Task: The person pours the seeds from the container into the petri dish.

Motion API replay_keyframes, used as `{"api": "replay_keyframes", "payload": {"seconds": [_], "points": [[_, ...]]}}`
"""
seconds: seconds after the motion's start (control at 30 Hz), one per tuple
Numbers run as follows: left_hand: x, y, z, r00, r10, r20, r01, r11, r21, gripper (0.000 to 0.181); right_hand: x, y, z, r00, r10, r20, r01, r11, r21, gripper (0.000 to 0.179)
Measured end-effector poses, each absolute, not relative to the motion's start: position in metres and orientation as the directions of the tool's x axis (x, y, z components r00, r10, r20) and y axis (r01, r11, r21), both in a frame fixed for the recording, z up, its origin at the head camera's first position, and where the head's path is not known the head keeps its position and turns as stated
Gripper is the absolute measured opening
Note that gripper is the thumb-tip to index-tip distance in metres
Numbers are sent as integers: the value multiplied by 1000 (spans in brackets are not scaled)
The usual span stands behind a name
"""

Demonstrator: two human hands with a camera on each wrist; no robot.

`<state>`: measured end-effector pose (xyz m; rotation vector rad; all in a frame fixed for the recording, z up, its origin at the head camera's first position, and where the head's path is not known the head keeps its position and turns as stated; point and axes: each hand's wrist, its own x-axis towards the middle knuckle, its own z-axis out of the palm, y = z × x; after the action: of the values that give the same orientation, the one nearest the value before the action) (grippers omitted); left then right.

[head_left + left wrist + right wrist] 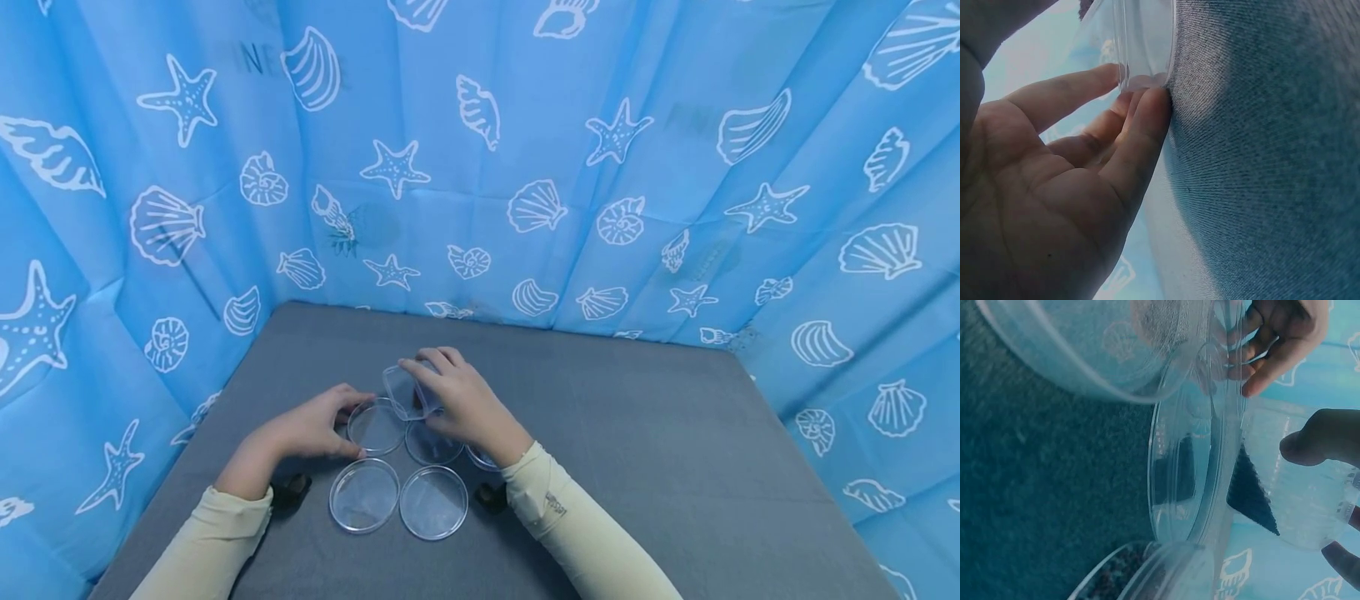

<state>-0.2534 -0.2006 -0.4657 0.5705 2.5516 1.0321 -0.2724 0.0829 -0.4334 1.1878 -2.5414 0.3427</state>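
My left hand [315, 423] holds the rim of a clear round petri dish [377, 429], thumb at the near side and fingers at the far side. In the left wrist view its fingertips touch the wall of the dish [1149, 37], which sits on the cloth. My right hand [471, 404] grips a clear plastic container [401, 392], tilted above the dishes. Inside it, dark fine grains [1250, 494] lie in a sloping heap in the right wrist view. Another petri dish [435, 444] lies partly under the right hand.
Two petri dishes, left [364, 496] and right [433, 502], lie nearer me. Another dish [480, 458] is mostly hidden by the right wrist. Dark grains [1125, 572] show in one dish. A grey cloth [637, 433] covers the table; a blue shell-print curtain [480, 167] surrounds it.
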Motion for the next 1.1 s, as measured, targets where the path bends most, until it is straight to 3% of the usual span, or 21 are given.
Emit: {"api": "replay_keyframes", "payload": {"seconds": [0.4, 0.67, 1.1], "points": [[-252, -202, -466, -864, 484, -140, 247, 649, 720, 87, -266, 74, -424, -558, -744, 367, -807, 589, -32, 86], [-251, -200, -465, -873, 459, -165, 212, 662, 719, 89, -261, 64, -417, -531, -775, 343, -811, 582, 58, 76], [-254, -200, -466, -866, 474, -156, 229, 656, 719, 89, -259, 62, -417, -530, -773, 348, -809, 585, 65, 79]]}}
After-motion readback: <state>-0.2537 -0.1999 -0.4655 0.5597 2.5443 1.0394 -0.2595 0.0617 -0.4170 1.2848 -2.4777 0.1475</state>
